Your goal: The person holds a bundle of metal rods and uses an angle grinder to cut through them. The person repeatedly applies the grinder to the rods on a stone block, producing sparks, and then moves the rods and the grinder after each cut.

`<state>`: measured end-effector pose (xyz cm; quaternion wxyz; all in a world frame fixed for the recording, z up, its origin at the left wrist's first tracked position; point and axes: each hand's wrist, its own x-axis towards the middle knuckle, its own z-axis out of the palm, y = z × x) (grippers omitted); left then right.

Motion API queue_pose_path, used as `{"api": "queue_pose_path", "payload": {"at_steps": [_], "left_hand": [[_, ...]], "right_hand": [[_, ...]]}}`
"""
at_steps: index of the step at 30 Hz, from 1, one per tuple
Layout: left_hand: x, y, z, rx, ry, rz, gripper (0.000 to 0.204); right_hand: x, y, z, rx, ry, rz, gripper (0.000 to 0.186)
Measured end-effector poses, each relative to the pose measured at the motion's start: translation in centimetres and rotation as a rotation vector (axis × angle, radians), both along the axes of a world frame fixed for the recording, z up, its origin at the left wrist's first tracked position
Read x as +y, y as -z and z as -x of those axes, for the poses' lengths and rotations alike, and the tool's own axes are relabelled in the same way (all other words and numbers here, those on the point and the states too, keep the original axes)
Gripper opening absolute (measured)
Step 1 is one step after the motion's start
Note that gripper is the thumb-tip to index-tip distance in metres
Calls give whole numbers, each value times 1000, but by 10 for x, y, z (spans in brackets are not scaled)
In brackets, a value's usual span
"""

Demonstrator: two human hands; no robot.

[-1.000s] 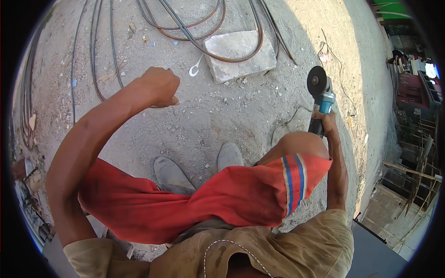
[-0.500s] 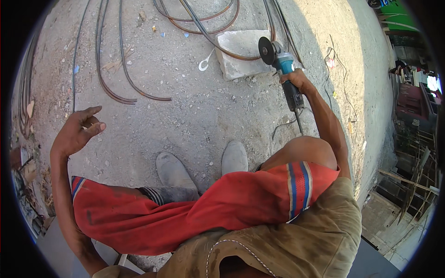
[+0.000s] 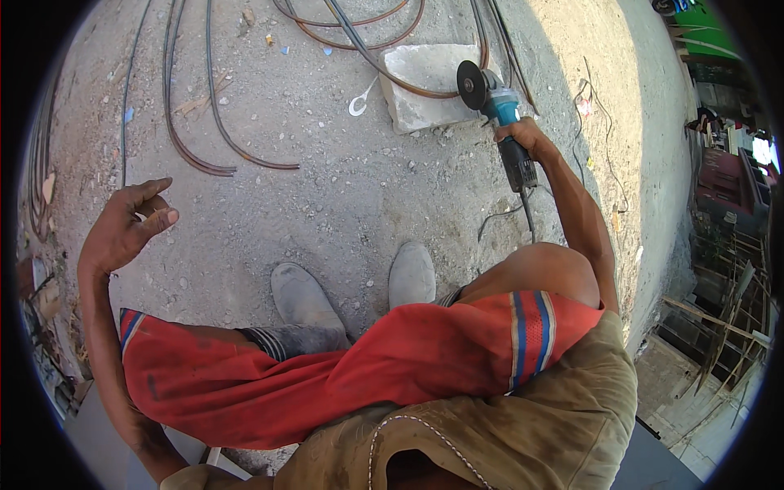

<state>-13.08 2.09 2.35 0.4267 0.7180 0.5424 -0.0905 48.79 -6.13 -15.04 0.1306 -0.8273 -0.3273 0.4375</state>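
Observation:
Wrapped round the body of a teal and black angle grinder (image 3: 508, 122) is my right hand (image 3: 527, 137). The grinder's dark disc (image 3: 471, 85) sits at the right end of a pale stone block (image 3: 420, 61), close to a rusty bent rod (image 3: 400, 82) that lies across the block. I cannot tell whether disc and rod touch. A cord runs from the grinder's rear toward my right knee. My left hand (image 3: 131, 226) hangs in the air out to the left with nothing in it, fingers half curled and thumb apart.
Several bent metal rods (image 3: 170, 106) lie on the dusty ground at the upper left, and more loop at the top. A white plastic spoon (image 3: 358, 104) lies left of the block. Dark wire (image 3: 606, 122) trails on the sunlit strip. My grey shoes (image 3: 412, 276) stand below.
My left hand has drifted slightly left and up. The ground and rods have shifted a little in the view. My right hand keeps its hold on the grinder.

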Motion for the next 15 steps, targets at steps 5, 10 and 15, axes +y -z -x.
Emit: {"api": "queue_pose_path", "payload": {"at_steps": [5, 10, 15], "left_hand": [[1, -4, -5, 48, 7, -21, 64], [0, -4, -5, 50, 28, -23, 65], [3, -2, -5, 39, 42, -25, 65]], "right_hand": [[4, -5, 5, 33, 6, 20, 29], [5, -7, 6, 38, 7, 27, 30], [10, -9, 4, 10, -17, 51, 29]]}}
